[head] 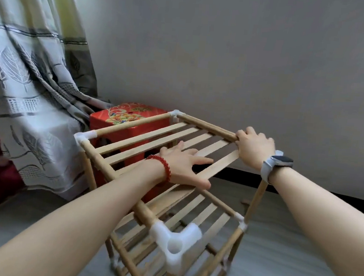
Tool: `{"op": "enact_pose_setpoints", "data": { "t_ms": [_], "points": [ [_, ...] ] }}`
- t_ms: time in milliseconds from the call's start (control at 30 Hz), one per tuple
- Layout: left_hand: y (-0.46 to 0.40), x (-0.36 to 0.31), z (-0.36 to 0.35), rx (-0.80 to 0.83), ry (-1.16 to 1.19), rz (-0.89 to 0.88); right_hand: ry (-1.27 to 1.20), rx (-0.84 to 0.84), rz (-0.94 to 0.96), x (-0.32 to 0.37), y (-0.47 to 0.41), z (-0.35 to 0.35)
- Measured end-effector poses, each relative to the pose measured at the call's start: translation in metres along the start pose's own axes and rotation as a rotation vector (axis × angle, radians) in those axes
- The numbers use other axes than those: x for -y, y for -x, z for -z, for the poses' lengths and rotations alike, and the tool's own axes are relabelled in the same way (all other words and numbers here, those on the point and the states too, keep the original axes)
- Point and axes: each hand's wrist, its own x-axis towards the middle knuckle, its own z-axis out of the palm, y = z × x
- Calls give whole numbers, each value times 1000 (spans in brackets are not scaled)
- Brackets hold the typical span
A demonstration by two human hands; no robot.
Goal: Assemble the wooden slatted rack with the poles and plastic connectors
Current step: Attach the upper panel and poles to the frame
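Now left hand [184, 164] fingers spread flat on top slats [146, 142]; right hand [254, 148] fingers curled gripping far pole [208, 125].

no readable text, label or number anywhere (the red stool [132, 117] bears only floral ornament).

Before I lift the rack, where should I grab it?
Best by the round top rail, from above, as the right hand curls over it: the rail is bare and thick enough to wrap. Avoid the thin slats under the left hand's flat fingers; they likely flex.
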Motion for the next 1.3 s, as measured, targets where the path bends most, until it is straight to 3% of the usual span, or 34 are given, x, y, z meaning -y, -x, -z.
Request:
{"op": "enact_pose_setpoints", "data": {
  "t_ms": [200, 367, 467, 567, 700, 800, 900, 1033, 1100, 1300],
  "points": [
    [12, -16, 16, 94, -23, -191, 252, -15, -2, -31, 71, 31],
    [30, -29, 16, -27, -57, -211, 140, 107, -215, -39, 102, 56],
    [53, -33, 14, -222, -7, -175, 63, -28, -218, -29, 115, 67],
    [94, -29, 7, -570, 276, -148, -248, -192, -125, -11, 131, 72],
    [143, -19, -33, -1107, 370, -82, -702, -117, 18, 30, 166, 48],
    [163, -10, -78, -1257, 461, 54, -840, -83, 109, 55, 192, 11],
    [172, 1, -136, -1161, 695, 161, -827, 8, 190, 67, 207, -26],
    [172, 14, -210, -629, 1059, 347, -881, 133, 129, 70, 224, -72],
    [165, 20, -231, -492, 1131, 365, -907, 170, 85, 70, 228, -90],
    [139, 25, -251, -587, 1031, 434, -955, 281, 42, 59, 227, -120]
  ]
}}
